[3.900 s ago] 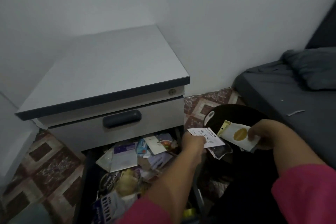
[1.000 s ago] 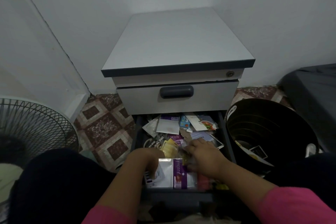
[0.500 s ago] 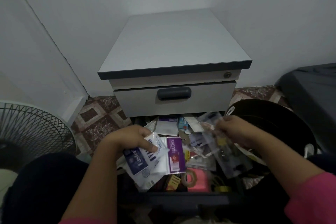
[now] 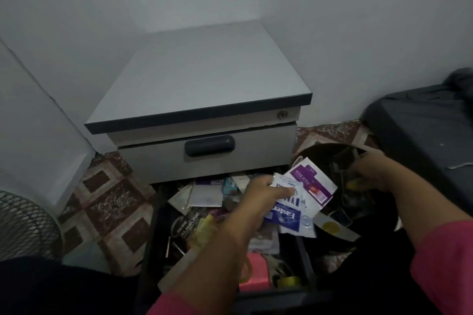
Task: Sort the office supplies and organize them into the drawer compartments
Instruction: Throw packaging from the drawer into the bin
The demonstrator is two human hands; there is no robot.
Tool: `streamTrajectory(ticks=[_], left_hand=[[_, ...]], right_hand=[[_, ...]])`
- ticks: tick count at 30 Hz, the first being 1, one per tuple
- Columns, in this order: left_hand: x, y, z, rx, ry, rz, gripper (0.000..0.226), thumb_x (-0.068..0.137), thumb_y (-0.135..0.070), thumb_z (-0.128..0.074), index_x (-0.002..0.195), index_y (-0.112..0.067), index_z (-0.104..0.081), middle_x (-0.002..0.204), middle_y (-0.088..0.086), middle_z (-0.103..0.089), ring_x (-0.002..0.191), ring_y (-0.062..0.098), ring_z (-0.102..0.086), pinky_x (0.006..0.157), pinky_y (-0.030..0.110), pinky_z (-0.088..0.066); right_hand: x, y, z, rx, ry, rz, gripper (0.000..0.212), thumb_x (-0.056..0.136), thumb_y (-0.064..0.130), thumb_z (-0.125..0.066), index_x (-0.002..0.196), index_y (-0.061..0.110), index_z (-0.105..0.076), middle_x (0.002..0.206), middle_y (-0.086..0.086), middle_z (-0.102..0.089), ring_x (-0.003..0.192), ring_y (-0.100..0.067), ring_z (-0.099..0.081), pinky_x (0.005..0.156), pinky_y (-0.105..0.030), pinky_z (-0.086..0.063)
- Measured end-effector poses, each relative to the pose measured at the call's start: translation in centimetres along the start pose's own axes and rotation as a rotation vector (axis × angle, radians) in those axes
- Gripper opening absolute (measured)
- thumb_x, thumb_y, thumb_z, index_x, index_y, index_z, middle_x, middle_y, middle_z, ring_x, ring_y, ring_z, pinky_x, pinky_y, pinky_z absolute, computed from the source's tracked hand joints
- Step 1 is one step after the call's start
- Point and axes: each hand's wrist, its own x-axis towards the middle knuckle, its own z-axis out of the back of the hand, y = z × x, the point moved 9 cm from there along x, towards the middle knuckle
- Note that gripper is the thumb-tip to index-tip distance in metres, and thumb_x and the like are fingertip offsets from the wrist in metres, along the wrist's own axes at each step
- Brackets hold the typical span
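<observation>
The left hand pinches a small fan of flat supply packets, thumb on top and fingers curled beneath: a purple and white packet marked "KREATI" lies uppermost and points toward the far right, and below it sits a blue and white "Faster" packet, printed side up and upside down to the camera. The fan hangs over the right edge of the open lower drawer, partly above the round black bin that stands on the floor just beside the drawer's right side. The right hand reaches into the bin near its far rim with fingers curled, but the dim light hides whether it grips anything; something yellow shows just under its fingers. Inside the bin lie a pale card with a yellow disc and some dark flat items. The drawer is crowded with loose supplies: a black "ALKALINE" battery pack toward its left side, white cards along its far edge under the cabinet front, a pink block and a roll of yellow tape near its front right corner. No dividers can be made out among the clutter. Above the drawer the grey pedestal cabinet keeps its upper drawer closed, with a dark handle at the middle and a keyhole at the front right corner. A fan grille shows at the left edge, a dark mattress at the right, and patterned floor tiles lie between.
</observation>
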Motion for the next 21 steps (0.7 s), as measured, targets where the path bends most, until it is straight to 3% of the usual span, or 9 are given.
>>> streamTrajectory(ticks=[3, 4, 6, 8, 11, 13, 15, 17, 21], left_hand=[[2.7, 1.5, -4.0, 0.01, 0.004, 0.027, 0.009, 0.086, -0.013, -0.07, 0.093, -0.009, -0.066, 0.097, 0.015, -0.072, 0.071, 0.017, -0.068, 0.068, 0.028, -0.056], [3.1, 1.5, -5.0, 0.064, 0.016, 0.038, 0.025, 0.088, -0.026, -0.068, 0.104, -0.007, -0.065, 0.107, 0.015, -0.07, 0.082, 0.019, -0.068, 0.074, 0.028, -0.055], [3.5, 1.9, -6.4, 0.16, 0.058, 0.103, 0.059, 0.089, -0.049, -0.059, 0.128, -0.005, -0.051, 0.122, 0.012, -0.062, 0.103, 0.023, -0.063, 0.084, 0.031, -0.054], [3.9, 2.1, -6.5, 0.213, 0.06, 0.124, 0.07, 0.091, -0.056, -0.05, 0.14, -0.007, -0.039, 0.129, 0.011, -0.054, 0.114, 0.025, -0.056, 0.096, 0.035, -0.049], [4.2, 1.4, -5.0, 0.193, 0.011, 0.013, 0.042, 0.096, -0.04, -0.051, 0.127, -0.013, -0.051, 0.119, 0.008, -0.059, 0.106, 0.023, -0.058, 0.097, 0.035, -0.049], [4.1, 1.3, -3.2, 0.088, -0.038, -0.046, 0.008, 0.097, -0.023, -0.052, 0.101, -0.019, -0.058, 0.098, 0.006, -0.062, 0.087, 0.018, -0.059, 0.082, 0.029, -0.05], [3.9, 1.3, -0.2, 0.074, -0.14, -0.11, 0.016, 0.096, -0.012, -0.052, 0.086, -0.023, -0.057, 0.085, 0.001, -0.062, 0.079, 0.016, -0.058, 0.071, 0.027, -0.049], [3.2, 0.9, 3.6, 0.215, -0.295, -0.201, 0.017, 0.094, -0.008, -0.053, 0.085, -0.021, -0.061, 0.086, -0.003, -0.064, 0.078, 0.016, -0.059, 0.068, 0.025, -0.052], [1.9, 0.2, 9.2, 0.711, -0.515, -0.319, 0.024, 0.09, -0.003, -0.049, 0.101, -0.013, -0.068, 0.108, 0.006, -0.065, 0.1, 0.021, -0.055, 0.084, 0.027, -0.046]], right_hand=[[0.4, -0.4, -0.2, 0.07, -0.008, -0.052, 0.039, 0.093, 0.011, -0.058, 0.128, -0.003, -0.05, 0.129, -0.025, -0.051, 0.12, -0.045, -0.048, 0.098, -0.053, -0.041], [0.6, -0.5, -0.2, 0.071, -0.015, -0.058, 0.042, 0.094, 0.012, -0.057, 0.132, -0.003, -0.046, 0.136, -0.025, -0.046, 0.123, -0.047, -0.043, 0.099, -0.056, -0.038], [1.2, -0.2, -0.8, 0.023, 0.038, -0.045, 0.043, 0.095, 0.015, -0.056, 0.132, -0.003, -0.045, 0.136, -0.025, -0.046, 0.122, -0.044, -0.043, 0.096, -0.05, -0.038], [1.0, 0.4, -0.8, -0.031, 0.056, 0.006, 0.04, 0.095, 0.015, -0.056, 0.129, -0.004, -0.048, 0.13, -0.025, -0.05, 0.11, -0.039, -0.048, 0.088, -0.043, -0.039], [1.3, 1.1, -1.1, -0.078, 0.065, 0.064, 0.04, 0.094, 0.015, -0.058, 0.13, -0.001, -0.05, 0.126, -0.022, -0.053, 0.093, -0.03, -0.047, 0.078, -0.038, -0.04], [1.2, 1.7, -2.2, -0.131, 0.071, 0.113, 0.035, 0.094, 0.013, -0.056, 0.126, -0.002, -0.055, 0.124, -0.023, -0.057, 0.089, -0.028, -0.051, 0.081, -0.04, -0.045], [0.5, 2.8, -3.7, -0.218, 0.075, 0.183, 0.029, 0.094, 0.01, -0.055, 0.12, -0.002, -0.06, 0.113, -0.02, -0.062, 0.094, -0.029, -0.057, 0.086, -0.039, -0.048], [-0.8, 4.1, -5.8, -0.258, 0.098, 0.293, 0.024, 0.093, 0.011, -0.056, 0.113, 0.002, -0.066, 0.098, -0.013, -0.064, 0.092, -0.027, -0.062, 0.084, -0.038, -0.052], [-4.3, 6.1, -11.5, -0.357, 0.234, 0.536, 0.024, 0.094, 0.015, -0.055, 0.116, 0.014, -0.064, 0.112, -0.005, -0.065, 0.099, -0.017, -0.062, 0.088, -0.028, -0.051]])
